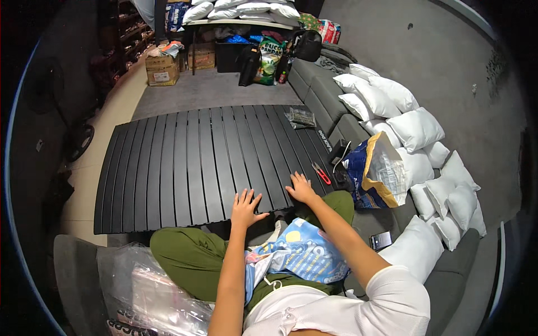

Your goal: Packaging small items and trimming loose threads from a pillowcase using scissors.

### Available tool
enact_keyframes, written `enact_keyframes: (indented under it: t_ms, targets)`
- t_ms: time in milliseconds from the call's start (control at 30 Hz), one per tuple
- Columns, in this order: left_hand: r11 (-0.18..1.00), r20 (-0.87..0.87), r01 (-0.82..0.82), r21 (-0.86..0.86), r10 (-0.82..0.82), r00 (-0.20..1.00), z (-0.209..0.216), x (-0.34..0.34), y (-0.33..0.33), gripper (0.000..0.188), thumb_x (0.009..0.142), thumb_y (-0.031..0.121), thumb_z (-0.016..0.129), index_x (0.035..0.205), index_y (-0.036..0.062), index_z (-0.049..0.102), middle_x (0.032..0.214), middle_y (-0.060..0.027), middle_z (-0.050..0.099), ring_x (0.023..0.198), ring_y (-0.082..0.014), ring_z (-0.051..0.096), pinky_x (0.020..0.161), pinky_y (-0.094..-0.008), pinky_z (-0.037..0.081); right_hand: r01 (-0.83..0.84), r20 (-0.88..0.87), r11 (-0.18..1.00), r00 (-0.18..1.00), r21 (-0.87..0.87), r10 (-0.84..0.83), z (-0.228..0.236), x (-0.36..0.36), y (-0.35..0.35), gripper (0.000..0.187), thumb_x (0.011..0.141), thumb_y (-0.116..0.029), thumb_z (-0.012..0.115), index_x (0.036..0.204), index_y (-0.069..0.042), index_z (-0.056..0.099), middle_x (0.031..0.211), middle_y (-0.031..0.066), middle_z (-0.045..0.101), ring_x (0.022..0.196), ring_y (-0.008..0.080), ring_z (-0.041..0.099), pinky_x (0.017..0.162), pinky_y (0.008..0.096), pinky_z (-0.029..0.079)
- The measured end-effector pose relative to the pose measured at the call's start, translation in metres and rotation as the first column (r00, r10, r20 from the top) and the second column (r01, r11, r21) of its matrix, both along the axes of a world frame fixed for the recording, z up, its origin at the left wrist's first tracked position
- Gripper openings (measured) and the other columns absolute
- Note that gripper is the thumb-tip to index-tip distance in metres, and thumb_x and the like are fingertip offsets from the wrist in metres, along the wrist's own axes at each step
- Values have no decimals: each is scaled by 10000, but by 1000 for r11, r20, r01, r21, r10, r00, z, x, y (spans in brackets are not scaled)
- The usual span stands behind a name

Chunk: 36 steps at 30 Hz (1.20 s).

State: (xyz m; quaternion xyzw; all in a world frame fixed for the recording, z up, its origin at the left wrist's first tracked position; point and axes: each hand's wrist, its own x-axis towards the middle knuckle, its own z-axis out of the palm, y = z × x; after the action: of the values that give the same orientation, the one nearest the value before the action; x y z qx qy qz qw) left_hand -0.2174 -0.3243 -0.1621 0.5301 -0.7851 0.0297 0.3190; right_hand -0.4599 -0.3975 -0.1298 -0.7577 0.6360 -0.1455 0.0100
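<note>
My left hand lies flat with fingers spread on the near edge of a black slatted table. To its right, my right hand also rests on the slats, fingers apart and holding nothing. Just beyond the right hand, red-handled thread snips lie on the tabletop. A small clear packet of dark contents sits at the table's far right corner. Across my lap, below both hands, is a blue printed cloth or bag; its exact kind is unclear.
White pillows pile along the grey sofa at right. Beside the table stands an open blue and yellow bag. A phone lies on the seat. Clear plastic bags are at my left. Cardboard boxes stand far back.
</note>
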Motion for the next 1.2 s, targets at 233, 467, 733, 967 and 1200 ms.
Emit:
enact_keyframes:
  t_ms: [233, 467, 733, 967, 1200]
  targets:
    - [999, -17, -46, 22, 46, 999, -11, 22, 14, 675, 619, 587, 660, 1162, 196, 570, 1257, -86, 494, 1207, -285, 415, 995, -485, 300, -101, 150, 717, 949, -690, 279, 137, -2, 165, 121, 756, -32, 541, 869, -31, 583, 942, 119, 593, 943, 264, 541, 844, 392, 400]
    - [999, -18, 2, 40, -1, 1000, -2, 11, 7, 683, 614, 583, 665, 1173, 205, 556, 1262, -70, 483, 1219, -267, 390, 1009, -466, 285, -36, 774, 788, -163, 615, -612, 56, -94, 248, 458, 886, -333, 469, 1233, -34, 480, 1222, 118, 521, 1081, 241, 526, 911, 346, 433]
    - [952, 114, 10, 306, -47, 992, 0, 16, 2, 814, 650, 621, 613, 1343, 274, 363, 1415, -72, 295, 1327, -264, 212, 1070, -438, 161, -123, 857, 861, -100, 493, -505, 39, -88, 252, 454, 882, -317, 481, 1220, -14, 491, 1180, 124, 550, 1010, 215, 559, 872, 350, 457]
    - [890, 123, 8, 456, -72, 990, -3, 45, 11, 795, 683, 526, 637, 1369, 282, 318, 1466, -77, 187, 1360, -265, 121, 1080, -447, 114, -129, 922, 941, 279, 311, -267, 16, -120, 269, 432, 890, -287, 468, 1216, -5, 496, 1156, 130, 566, 990, 202, 566, 856, 339, 461]
    - [876, 91, -18, 481, -30, 995, 0, 41, 18, 741, 707, 420, 644, 1362, 282, 327, 1469, -73, 178, 1360, -263, 117, 1086, -439, 105, -248, 891, 918, 413, 311, -190, -10, -186, 312, 421, 892, -277, 464, 1210, -3, 500, 1142, 131, 572, 979, 197, 568, 848, 334, 463]
